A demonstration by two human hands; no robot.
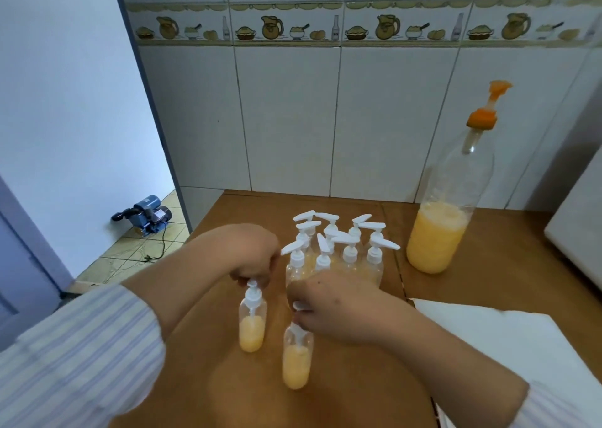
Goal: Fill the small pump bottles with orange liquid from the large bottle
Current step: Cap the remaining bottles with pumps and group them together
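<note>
Two small clear pump bottles half full of orange liquid stand near me on the brown table (358,395). My left hand (250,255) pinches the white pump head of the left bottle (252,325). My right hand (335,310) grips the white pump head of the right bottle (296,362). Behind them stands a cluster of several small pump bottles (338,251) with white heads. The large clear bottle (446,219), about a third full of orange liquid, stands at the back right with an orange pump on top.
A white cloth or sheet (508,346) lies on the table at the right. A white box edge (576,228) sits at the far right. Tiled wall behind. On the floor at left a blue water pump (146,215) with a cable.
</note>
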